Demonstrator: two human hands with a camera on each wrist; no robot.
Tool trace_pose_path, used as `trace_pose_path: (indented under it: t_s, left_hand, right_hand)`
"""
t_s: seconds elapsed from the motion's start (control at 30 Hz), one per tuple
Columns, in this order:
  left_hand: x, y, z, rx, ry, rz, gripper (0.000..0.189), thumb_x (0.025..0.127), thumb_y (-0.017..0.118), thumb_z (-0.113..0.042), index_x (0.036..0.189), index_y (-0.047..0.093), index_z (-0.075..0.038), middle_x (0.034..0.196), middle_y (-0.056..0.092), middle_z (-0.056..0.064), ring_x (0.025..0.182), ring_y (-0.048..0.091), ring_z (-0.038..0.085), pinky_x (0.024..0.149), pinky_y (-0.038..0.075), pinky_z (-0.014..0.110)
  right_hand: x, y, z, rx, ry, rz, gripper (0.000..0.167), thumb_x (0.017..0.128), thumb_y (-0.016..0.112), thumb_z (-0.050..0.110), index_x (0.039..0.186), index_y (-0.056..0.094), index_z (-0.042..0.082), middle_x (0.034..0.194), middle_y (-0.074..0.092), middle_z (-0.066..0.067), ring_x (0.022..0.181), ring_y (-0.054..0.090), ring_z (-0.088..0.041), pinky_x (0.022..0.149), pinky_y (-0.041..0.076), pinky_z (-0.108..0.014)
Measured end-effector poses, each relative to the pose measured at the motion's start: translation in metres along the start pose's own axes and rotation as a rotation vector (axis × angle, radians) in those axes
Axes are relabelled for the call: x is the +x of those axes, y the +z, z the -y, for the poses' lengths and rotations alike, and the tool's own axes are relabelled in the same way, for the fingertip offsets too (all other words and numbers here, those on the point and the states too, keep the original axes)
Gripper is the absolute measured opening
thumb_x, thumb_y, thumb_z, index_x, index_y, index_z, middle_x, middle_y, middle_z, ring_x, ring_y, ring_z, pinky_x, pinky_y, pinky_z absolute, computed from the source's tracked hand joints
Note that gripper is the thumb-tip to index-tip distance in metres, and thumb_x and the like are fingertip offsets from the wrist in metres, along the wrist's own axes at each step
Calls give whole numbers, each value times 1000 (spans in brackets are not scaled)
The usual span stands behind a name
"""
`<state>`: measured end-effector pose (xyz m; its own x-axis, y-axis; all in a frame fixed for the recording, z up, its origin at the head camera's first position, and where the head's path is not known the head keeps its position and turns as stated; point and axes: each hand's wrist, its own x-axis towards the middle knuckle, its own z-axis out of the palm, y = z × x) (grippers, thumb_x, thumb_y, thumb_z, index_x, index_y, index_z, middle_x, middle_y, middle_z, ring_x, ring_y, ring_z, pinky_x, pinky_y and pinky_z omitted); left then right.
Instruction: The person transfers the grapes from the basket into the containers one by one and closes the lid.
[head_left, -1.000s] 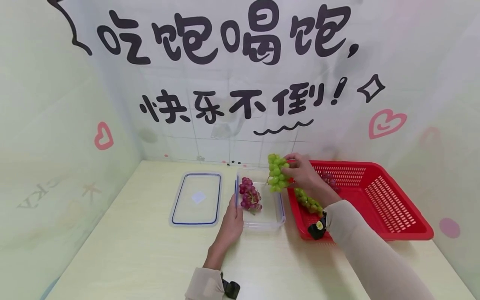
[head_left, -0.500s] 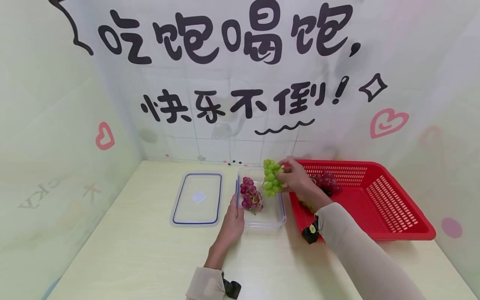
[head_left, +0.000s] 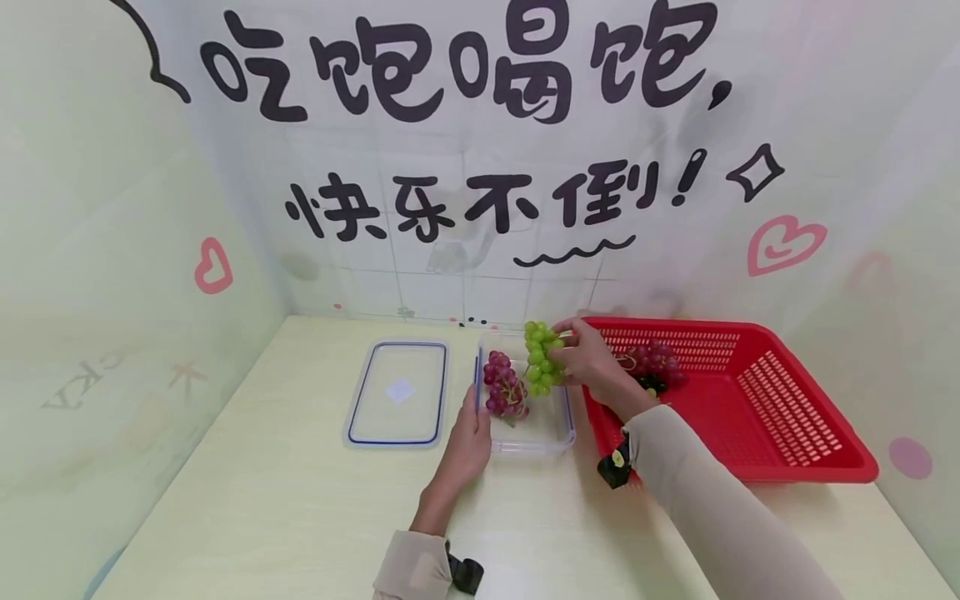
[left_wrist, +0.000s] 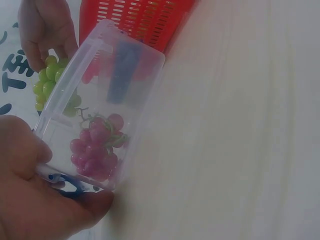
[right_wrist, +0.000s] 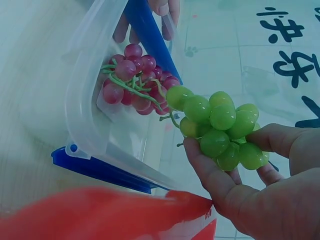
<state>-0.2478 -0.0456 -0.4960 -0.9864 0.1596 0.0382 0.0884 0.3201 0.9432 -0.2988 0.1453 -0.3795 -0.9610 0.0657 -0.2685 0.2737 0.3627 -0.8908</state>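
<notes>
A clear plastic food container (head_left: 534, 432) with blue side latches stands mid-table. Inside it, along the left side, lies a bunch of purple-red grapes (right_wrist: 136, 75) with green stems. My left hand (head_left: 469, 442) holds the container's left side, fingers by the blue latch (right_wrist: 150, 37). Above the right part of the container, my right hand (head_left: 596, 364) pinches a bunch of green grapes (right_wrist: 222, 120) between thumb and fingers. The green bunch hangs at rim height, its stem end pointing toward the purple-red grapes.
Flat on the table, left of the container, lies its clear lid (head_left: 397, 421) with a blue seal. A red perforated basket (head_left: 810, 400) stands to the right, holding more purple-red grapes (head_left: 658, 360) and something dark. A printed curtain (head_left: 465, 283) closes off the back.
My right hand has carried the green grapes leftward and slightly down, from the basket's edge to over the container. The left hand has stayed on the container's side.
</notes>
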Motion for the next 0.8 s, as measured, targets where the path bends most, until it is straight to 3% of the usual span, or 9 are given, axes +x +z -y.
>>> trace_pose_path:
  t_s: [0.53, 0.8]
  left_hand:
    - [-1, 0, 0, 9, -2, -7, 54, 108, 29, -12, 156, 11, 6, 159, 19, 31, 148, 18, 44, 121, 18, 57]
    - [-1, 0, 0, -1, 8, -8, 54, 108, 29, -10, 156, 10, 7, 159, 19, 31, 148, 18, 45, 121, 17, 58]
  right_hand:
    - [-1, 9, 2, -58, 32, -73, 36, 98, 59, 5, 132, 49, 8, 124, 51, -17, 107, 55, -32, 90, 59, -42]
    - [-1, 13, 3, -93, 50, -95, 24, 98, 58, 5, 121, 53, 4, 123, 52, -17, 105, 54, -31, 91, 58, -41]
